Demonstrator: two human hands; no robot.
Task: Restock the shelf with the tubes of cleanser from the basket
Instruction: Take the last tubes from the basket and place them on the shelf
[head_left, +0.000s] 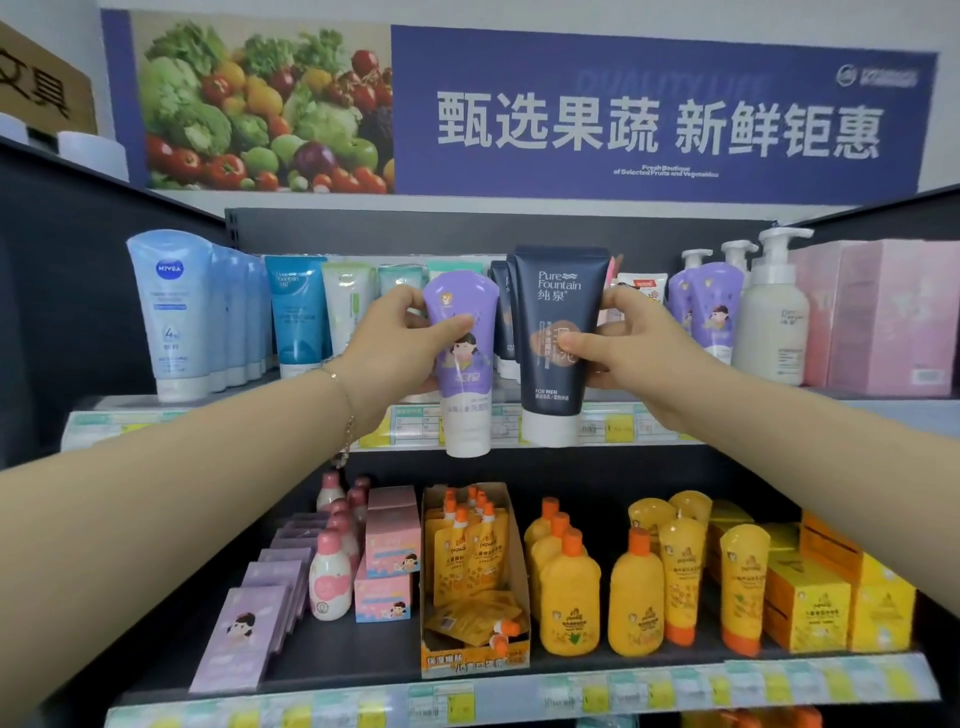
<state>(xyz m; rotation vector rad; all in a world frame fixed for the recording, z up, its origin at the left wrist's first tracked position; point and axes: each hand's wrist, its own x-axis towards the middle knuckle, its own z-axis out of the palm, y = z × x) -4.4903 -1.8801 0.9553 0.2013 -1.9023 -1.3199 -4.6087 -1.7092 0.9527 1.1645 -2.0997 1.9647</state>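
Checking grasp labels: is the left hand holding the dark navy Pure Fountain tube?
No, the left hand grips the purple tube, while the navy tube is held by the right hand.

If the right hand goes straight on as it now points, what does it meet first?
Probably the white red-labelled pack right behind the right hand, which holds the dark tube; depth is hard to judge.
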